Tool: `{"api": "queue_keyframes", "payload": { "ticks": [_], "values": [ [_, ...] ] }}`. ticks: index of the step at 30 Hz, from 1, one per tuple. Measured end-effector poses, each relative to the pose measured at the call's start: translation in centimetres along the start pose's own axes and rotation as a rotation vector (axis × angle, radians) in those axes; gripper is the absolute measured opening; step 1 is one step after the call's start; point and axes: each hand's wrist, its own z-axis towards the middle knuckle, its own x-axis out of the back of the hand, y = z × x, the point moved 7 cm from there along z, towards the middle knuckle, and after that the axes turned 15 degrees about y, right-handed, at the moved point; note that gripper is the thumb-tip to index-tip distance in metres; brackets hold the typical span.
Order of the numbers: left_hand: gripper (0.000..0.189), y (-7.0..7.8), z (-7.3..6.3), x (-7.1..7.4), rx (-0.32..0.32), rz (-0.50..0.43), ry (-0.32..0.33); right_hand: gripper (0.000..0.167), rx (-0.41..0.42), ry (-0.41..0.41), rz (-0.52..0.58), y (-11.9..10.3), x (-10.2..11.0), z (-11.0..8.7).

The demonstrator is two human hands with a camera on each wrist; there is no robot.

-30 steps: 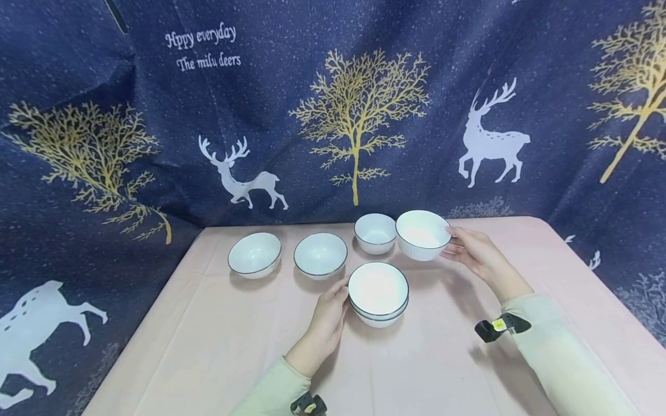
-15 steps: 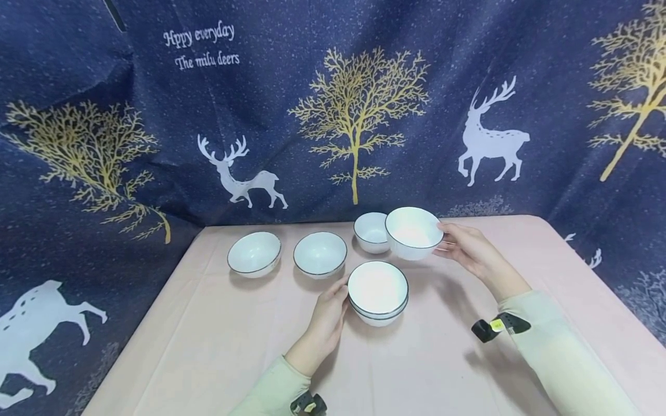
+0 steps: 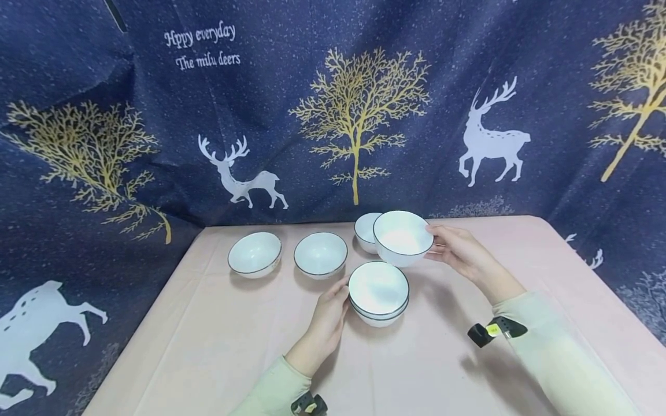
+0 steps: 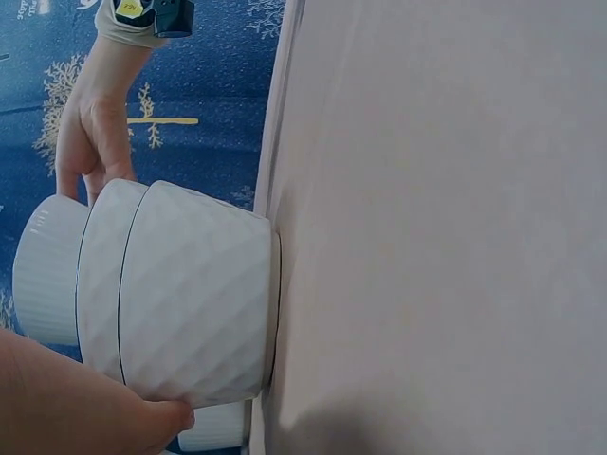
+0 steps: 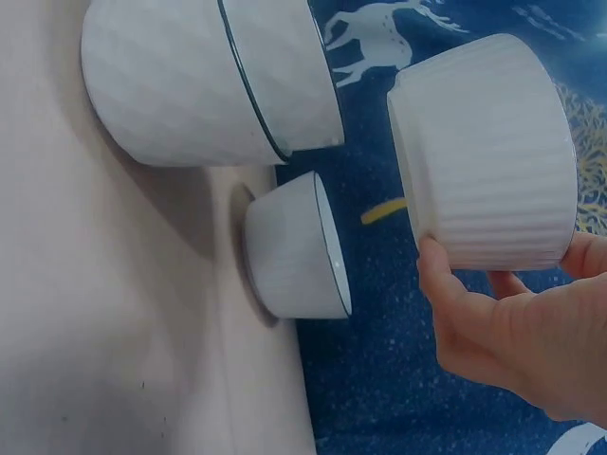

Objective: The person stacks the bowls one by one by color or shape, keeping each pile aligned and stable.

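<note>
My right hand [image 3: 460, 254] holds a white bowl [image 3: 403, 240] with a dark rim in the air, thumb by the rim and fingers underneath. Vertical ribs show on this bowl's side in the right wrist view. Just in front of it, two nested white bowls [image 3: 378, 297] stand on the table, their outer walls faceted [image 4: 194, 294]. My left hand [image 3: 326, 315] grips that stack from its left side; in the left wrist view the thumb lies along the lower bowl. The raised bowl overlaps a smaller white bowl [image 3: 366, 234] behind it, hiding part of it.
Two more white bowls with dark rims, a far-left bowl [image 3: 255, 255] and a middle bowl [image 3: 320, 255], stand toward the back of the table. Pink cloth [image 3: 208, 346] covers the tabletop. A dark blue curtain [image 3: 322, 133] with deer and trees hangs behind.
My right hand has carried the ribbed bowl leftward, closer to the stack, and it now covers more of the small bowl at the back. The left hand and stack have stayed in place.
</note>
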Motion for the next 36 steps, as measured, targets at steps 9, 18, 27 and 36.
{"api": "queue_keyframes", "payload": {
  "ticks": [9, 18, 27, 36],
  "values": [
    [0.043, 0.1, -0.1, 0.0, -0.01, -0.001, -0.001, 0.024, -0.005, -0.014, -0.063, 0.3, -1.6, -0.3],
    [0.043, 0.1, -0.2, 0.0, -0.014, -0.01, -0.018, 0.015, -0.002, -0.035, -0.095, 0.5, -2.9, -0.8],
    [0.044, 0.2, -0.2, -0.1, -0.008, -0.004, -0.025, 0.014, -0.014, -0.048, -0.119, 1.2, -3.7, -1.3],
    [0.045, 0.2, -0.2, -0.1, -0.001, -0.016, -0.025, 0.013, -0.019, -0.06, -0.116, 2.1, -4.0, -1.7]
  ]
}}
